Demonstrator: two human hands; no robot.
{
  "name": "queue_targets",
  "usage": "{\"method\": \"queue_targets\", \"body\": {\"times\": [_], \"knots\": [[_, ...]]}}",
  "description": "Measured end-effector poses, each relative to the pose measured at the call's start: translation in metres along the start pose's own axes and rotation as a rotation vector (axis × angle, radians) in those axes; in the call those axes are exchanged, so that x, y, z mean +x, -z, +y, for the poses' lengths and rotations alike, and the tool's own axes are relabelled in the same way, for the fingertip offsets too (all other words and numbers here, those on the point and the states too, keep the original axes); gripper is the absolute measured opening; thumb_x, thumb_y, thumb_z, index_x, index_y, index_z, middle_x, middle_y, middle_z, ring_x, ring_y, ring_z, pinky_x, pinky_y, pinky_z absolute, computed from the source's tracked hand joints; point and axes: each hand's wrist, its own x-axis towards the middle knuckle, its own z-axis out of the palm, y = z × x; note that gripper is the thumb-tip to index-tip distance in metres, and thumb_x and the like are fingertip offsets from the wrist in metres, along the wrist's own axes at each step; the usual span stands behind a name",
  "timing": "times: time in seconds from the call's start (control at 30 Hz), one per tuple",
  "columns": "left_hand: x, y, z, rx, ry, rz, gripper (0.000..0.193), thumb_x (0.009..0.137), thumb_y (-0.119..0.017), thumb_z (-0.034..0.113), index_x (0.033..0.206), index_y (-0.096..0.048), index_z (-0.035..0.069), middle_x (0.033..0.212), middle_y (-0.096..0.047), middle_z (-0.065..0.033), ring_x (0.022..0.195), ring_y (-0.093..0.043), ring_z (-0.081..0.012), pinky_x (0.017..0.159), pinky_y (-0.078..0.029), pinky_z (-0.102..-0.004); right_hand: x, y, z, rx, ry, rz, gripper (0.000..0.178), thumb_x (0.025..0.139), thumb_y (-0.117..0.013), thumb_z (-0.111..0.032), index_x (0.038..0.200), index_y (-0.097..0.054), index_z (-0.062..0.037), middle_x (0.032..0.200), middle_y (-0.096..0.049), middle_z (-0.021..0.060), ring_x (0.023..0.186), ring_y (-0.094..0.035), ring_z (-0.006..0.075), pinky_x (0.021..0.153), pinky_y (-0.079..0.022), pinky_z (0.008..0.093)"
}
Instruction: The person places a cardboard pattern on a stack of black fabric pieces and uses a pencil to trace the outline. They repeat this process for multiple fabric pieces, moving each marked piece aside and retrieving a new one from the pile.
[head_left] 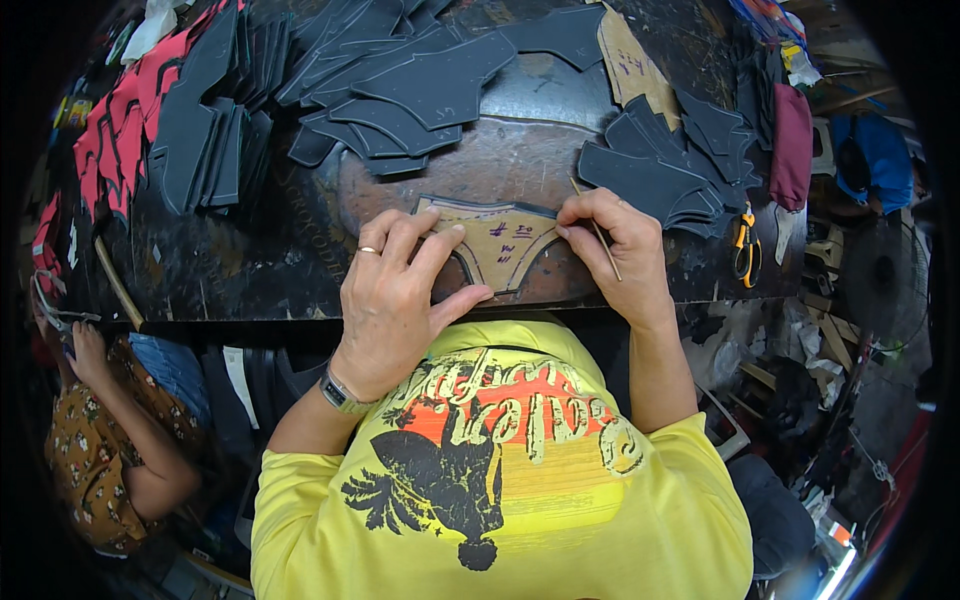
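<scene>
A tan cardboard template [497, 245] with handwritten marks lies on a dark cut piece [546, 213], whose edges show around it, at the table's near edge. My left hand [398, 275] rests on the template's left side, fingers spread and pressing down, thumb along its lower edge. At the upper right corner my right hand [622, 245] is closed, thumb and forefinger pinched together at the edge of the piece. A thin tan stick [603, 240] runs between its fingers, slanting from upper left to lower right; its exact kind is unclear.
Dark cut pieces [420, 85] lie heaped at the back, with more piles [665, 170] at right. Another cardboard template [636, 65] leans there. Orange-handled snips [746, 250] lie at the right edge. Red pieces [130, 130] sit far left. A co-worker's hand [88, 352] holds scissors [62, 316].
</scene>
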Motion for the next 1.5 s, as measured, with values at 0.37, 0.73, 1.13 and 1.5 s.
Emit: {"method": "queue_targets", "body": {"times": [0.37, 0.73, 1.13, 1.5], "knots": [[-0.001, -0.001, -0.001, -0.025, 0.016, 0.004, 0.062, 0.069, -0.095, 0.030, 0.122, -0.072, 0.008, 0.126, -0.065, -0.0120, 0.121, -0.060, -0.0359, 0.098, -0.056, -0.0428, -0.001, -0.004, -0.003, -0.062, 0.028, 0.020, 0.016, 0.085, -0.072, 0.009, 0.098, -0.069, 0.0007, 0.089, -0.070, 0.0100, 0.080, -0.069, 0.0209, 0.075, -0.053, 0.0292], [-0.001, -0.002, -0.001, -0.054, 0.023, 0.018, 0.061, 0.069, -0.094, 0.028, 0.121, -0.071, 0.007, 0.125, -0.064, -0.0124, 0.120, -0.060, -0.0366, 0.098, -0.056, -0.0436, -0.001, -0.008, -0.002, -0.090, 0.033, 0.051, 0.016, 0.085, -0.073, 0.010, 0.098, -0.069, 0.0011, 0.089, -0.071, 0.0098, 0.078, -0.069, 0.0204, 0.073, -0.053, 0.0292], [0.000, -0.007, 0.005, -0.135, -0.027, -0.050, 0.054, 0.075, -0.089, 0.016, 0.124, -0.070, 0.005, 0.136, -0.059, -0.0148, 0.133, -0.053, -0.0397, 0.108, -0.050, -0.0477, 0.001, -0.012, -0.008, -0.158, 0.039, 0.035, 0.017, 0.085, -0.071, 0.011, 0.099, -0.067, -0.0001, 0.088, -0.066, 0.0119, 0.081, -0.067, 0.0279, 0.074, -0.053, 0.0354], [0.002, -0.005, 0.014, 0.001, -0.244, -0.300, 0.068, 0.083, -0.066, -0.003, 0.149, -0.058, 0.014, 0.156, -0.047, -0.0158, 0.148, -0.032, -0.0484, 0.121, -0.028, -0.0655, -0.008, -0.023, -0.008, -0.339, 0.102, 0.110, 0.018, 0.086, -0.070, 0.007, 0.101, -0.068, -0.0029, 0.091, -0.061, 0.0140, 0.091, -0.065, 0.0362, 0.078, -0.054, 0.0441]]}}
